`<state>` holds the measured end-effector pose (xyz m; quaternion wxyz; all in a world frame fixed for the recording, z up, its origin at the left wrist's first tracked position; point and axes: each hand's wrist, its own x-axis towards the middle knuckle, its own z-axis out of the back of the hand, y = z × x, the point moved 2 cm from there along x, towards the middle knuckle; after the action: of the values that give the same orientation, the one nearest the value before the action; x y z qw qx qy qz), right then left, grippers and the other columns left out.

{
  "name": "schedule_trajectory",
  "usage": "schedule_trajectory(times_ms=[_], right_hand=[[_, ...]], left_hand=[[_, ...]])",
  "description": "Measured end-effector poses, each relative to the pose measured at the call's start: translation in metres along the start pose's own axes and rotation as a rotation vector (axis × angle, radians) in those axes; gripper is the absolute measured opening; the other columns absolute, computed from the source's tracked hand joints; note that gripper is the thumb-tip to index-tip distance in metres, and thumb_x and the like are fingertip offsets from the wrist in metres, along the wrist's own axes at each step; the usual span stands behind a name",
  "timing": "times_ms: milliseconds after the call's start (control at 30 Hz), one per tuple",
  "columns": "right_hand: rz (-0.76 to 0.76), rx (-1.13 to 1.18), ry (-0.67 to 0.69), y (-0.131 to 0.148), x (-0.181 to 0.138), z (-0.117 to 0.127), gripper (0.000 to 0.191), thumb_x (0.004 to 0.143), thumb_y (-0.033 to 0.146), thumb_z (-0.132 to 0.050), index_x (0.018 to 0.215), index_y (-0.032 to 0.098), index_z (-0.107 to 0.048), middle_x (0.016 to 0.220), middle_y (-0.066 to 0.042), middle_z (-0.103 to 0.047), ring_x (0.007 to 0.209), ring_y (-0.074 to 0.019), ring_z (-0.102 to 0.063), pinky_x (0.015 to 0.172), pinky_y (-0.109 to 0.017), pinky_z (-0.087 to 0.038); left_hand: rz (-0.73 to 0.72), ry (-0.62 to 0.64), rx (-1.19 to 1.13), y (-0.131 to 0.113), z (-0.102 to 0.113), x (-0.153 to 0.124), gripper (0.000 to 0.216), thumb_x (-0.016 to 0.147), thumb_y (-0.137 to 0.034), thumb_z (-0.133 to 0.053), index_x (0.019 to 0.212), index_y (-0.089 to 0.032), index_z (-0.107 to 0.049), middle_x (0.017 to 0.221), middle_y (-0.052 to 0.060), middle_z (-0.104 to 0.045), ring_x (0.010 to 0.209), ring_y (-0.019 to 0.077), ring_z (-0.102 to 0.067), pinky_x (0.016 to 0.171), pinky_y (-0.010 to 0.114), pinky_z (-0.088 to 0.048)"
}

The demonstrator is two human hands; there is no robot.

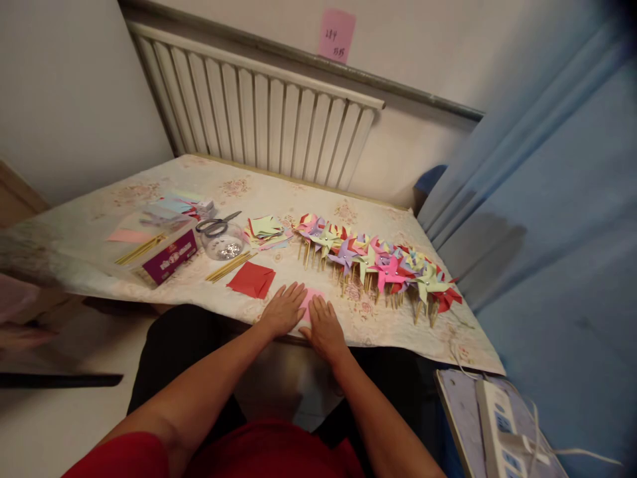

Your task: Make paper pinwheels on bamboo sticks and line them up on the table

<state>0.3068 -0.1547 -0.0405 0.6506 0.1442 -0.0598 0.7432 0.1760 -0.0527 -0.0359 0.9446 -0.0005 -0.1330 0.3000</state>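
Note:
Both hands rest at the table's front edge over a sheet of pink paper. My left hand lies flat, fingers stretched out, its tips at the paper's left side. Opposite it, my right hand presses on the paper with its fingers extended, covering the lower right part. Just left of my left hand is a stack of red paper squares. Several thin wooden sticks lie beyond that stack. A crowd of finished paper pinwheels on sticks stands to the right.
Scissors lie across a clear bowl of small shiny pieces. Left of it are a purple box and more sticks. Paper scraps sit behind. A radiator backs the table; a power strip is at lower right.

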Motion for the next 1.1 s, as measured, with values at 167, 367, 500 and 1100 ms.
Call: schedule_trajectory(times_ms=[167, 367, 500, 1100], right_hand=[[-0.015, 0.005, -0.017, -0.004, -0.010, -0.001, 0.072, 0.089, 0.041, -0.064, 0.146, 0.005, -0.039, 0.153, -0.024, -0.036, 0.146, -0.0339, -0.028, 0.116, -0.057, -0.026], [-0.032, -0.014, -0.032, -0.003, -0.024, -0.001, 0.075, 0.087, 0.041, -0.067, 0.146, 0.005, -0.039, 0.152, -0.024, -0.038, 0.146, -0.0340, -0.029, 0.117, -0.055, -0.026], [-0.049, -0.004, -0.032, -0.001, -0.028, -0.001, 0.079, 0.085, 0.043, -0.069, 0.147, 0.006, -0.037, 0.153, -0.024, -0.037, 0.146, -0.0340, -0.028, 0.117, -0.056, -0.027], [-0.108, 0.016, -0.047, 0.002, -0.026, -0.004, 0.073, 0.086, 0.038, -0.068, 0.146, 0.008, -0.040, 0.153, -0.021, -0.038, 0.146, -0.0317, -0.028, 0.118, -0.053, -0.027]], left_hand=[[-0.011, -0.026, 0.006, 0.001, -0.001, 0.000, 0.053, 0.096, -0.035, -0.037, 0.146, -0.017, -0.043, 0.154, 0.010, -0.041, 0.145, 0.0268, -0.032, 0.117, 0.049, -0.025], [-0.008, -0.012, 0.011, 0.000, 0.002, 0.001, 0.053, 0.097, -0.035, -0.035, 0.146, -0.015, -0.044, 0.154, 0.011, -0.041, 0.145, 0.0274, -0.031, 0.117, 0.049, -0.025], [-0.004, -0.015, 0.012, 0.000, 0.002, 0.001, 0.053, 0.097, -0.035, -0.035, 0.146, -0.016, -0.045, 0.154, 0.011, -0.041, 0.145, 0.0273, -0.032, 0.117, 0.049, -0.026], [-0.010, -0.041, 0.011, 0.002, 0.003, 0.001, 0.052, 0.095, -0.035, -0.039, 0.144, -0.019, -0.048, 0.152, 0.012, -0.045, 0.144, 0.0276, -0.034, 0.116, 0.050, -0.027]])
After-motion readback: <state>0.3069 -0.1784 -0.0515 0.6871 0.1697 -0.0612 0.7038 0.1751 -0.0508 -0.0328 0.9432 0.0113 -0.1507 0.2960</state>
